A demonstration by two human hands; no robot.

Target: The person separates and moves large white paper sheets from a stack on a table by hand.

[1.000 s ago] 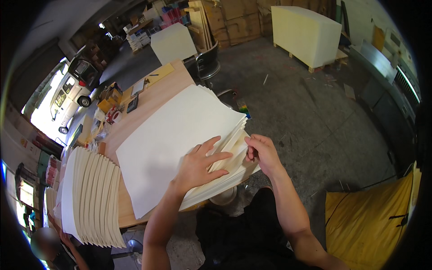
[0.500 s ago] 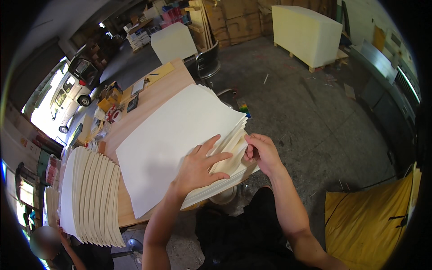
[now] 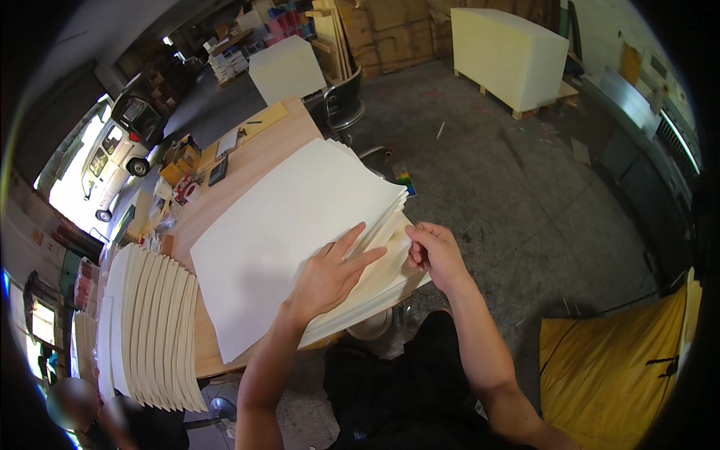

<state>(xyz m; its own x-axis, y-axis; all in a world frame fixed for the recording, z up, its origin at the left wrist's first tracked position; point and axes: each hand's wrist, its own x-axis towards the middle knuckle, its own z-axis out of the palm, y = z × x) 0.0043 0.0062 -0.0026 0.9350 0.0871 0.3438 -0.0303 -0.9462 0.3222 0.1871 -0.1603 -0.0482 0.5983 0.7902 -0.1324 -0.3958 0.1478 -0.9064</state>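
A stack of large white paper sheets [image 3: 277,217] lies on the wooden table in front of me, its right-hand edges fanned and slightly raised. My left hand [image 3: 330,276] rests on the stack near its front right edge, fingers spread and thumb drawn in. At the right edges of the sheets, my right hand [image 3: 433,253] has thumb and forefinger pinched together, the other fingers curled. Whether a sheet edge sits in that pinch is too small to tell. Between the hands shows the pale top of the lower stacked sheets [image 3: 388,268].
Left of me stands a fanned pile of cream sheets [image 3: 154,322], with a person [image 3: 142,424] beside it. A calculator [image 3: 218,171] and tape rolls [image 3: 187,193] lie along the table's far left side [image 3: 247,154]. A chair [image 3: 345,101] stands beyond; yellow cloth [image 3: 607,367] hangs at right.
The sheets bulging between my hands have settled flatter, baring more of the pale surface below. My left thumb has drawn in toward the palm. My right hand stays at the edge, still pinched.
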